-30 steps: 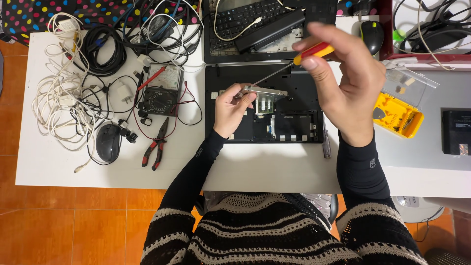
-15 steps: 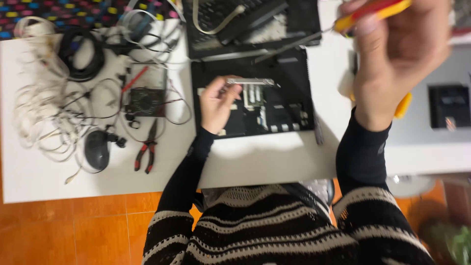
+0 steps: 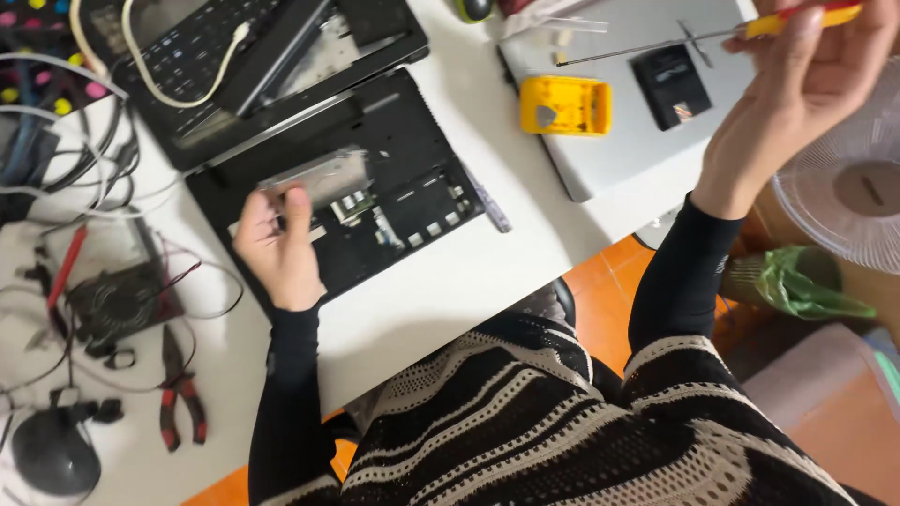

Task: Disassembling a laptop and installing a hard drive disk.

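The left hand [image 3: 277,245] pinches one silver metal plate [image 3: 317,175] on one opened laptop base [image 3: 375,187]; the right hand [image 3: 808,84] grips one screwdriver [image 3: 712,36], well apart.

My right hand [image 3: 806,84] and its screwdriver [image 3: 694,37] handle run off the top edge; my left hand [image 3: 277,248] covers the laptop base's [image 3: 394,187] metal plate [image 3: 319,173] corner.
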